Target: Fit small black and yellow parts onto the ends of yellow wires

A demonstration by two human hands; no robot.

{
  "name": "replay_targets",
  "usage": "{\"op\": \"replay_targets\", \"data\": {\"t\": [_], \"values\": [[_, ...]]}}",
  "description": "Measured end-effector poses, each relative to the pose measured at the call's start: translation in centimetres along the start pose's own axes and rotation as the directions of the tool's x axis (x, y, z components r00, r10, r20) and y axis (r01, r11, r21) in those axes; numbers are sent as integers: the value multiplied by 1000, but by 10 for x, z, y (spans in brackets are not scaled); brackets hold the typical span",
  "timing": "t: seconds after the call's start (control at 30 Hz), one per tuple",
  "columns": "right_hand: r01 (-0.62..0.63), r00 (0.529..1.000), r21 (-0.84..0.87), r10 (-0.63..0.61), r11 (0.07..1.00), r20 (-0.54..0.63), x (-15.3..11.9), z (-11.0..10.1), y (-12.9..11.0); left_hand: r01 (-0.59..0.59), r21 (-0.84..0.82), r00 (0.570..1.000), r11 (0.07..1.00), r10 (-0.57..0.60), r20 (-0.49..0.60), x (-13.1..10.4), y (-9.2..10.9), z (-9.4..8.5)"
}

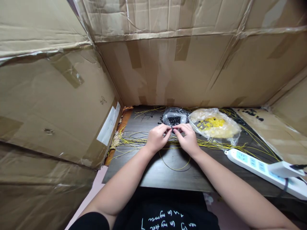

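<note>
My left hand (157,137) and my right hand (188,137) meet above the dark table, fingertips pinched around a small black piece (172,128). Just behind them lies a clear plastic bag (165,115) holding many black pieces (174,120). Thin yellow and black wires (134,140) run across the table beneath both hands. One wire loop (176,169) hangs toward me below the hands. To the right of the black pieces, a second clear bag (231,129) holds small yellow pieces (213,122).
A white power strip (254,164) with a plugged-in adapter (284,169) lies at the table's right. Cardboard walls (168,70) rise behind and on both sides. Loose black pieces (250,112) rest on cardboard at the back right.
</note>
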State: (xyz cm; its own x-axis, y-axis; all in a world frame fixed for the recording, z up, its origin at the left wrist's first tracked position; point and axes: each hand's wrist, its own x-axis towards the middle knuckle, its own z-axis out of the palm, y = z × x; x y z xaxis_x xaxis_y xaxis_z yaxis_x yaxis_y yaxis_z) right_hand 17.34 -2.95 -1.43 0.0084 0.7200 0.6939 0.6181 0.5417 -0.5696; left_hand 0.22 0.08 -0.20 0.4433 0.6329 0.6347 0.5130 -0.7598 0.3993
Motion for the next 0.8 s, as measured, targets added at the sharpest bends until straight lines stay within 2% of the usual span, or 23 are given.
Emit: {"op": "replay_targets", "data": {"t": [0.17, 0.47, 0.67, 0.8], "values": [[-11, 998, -11, 10, 1000, -57, 3, -3, 2, 21, 4, 1000, 1000, -21, -9, 1, -1, -1], [76, 997, -34, -76, 997, -6, 1, -1, -2, -47, 13, 999, 999, 46, 13, 0, -2, -1], [70, 993, -71, -76, 995, -91, 4, -5, -4, -15, 4, 1000, 1000, 15, -25, 1, -1, -1], [83, 993, -73, -89, 994, -76, 4, -5, -3, -52, 11, 998, 999, 52, -19, 0, -3, -1]]}}
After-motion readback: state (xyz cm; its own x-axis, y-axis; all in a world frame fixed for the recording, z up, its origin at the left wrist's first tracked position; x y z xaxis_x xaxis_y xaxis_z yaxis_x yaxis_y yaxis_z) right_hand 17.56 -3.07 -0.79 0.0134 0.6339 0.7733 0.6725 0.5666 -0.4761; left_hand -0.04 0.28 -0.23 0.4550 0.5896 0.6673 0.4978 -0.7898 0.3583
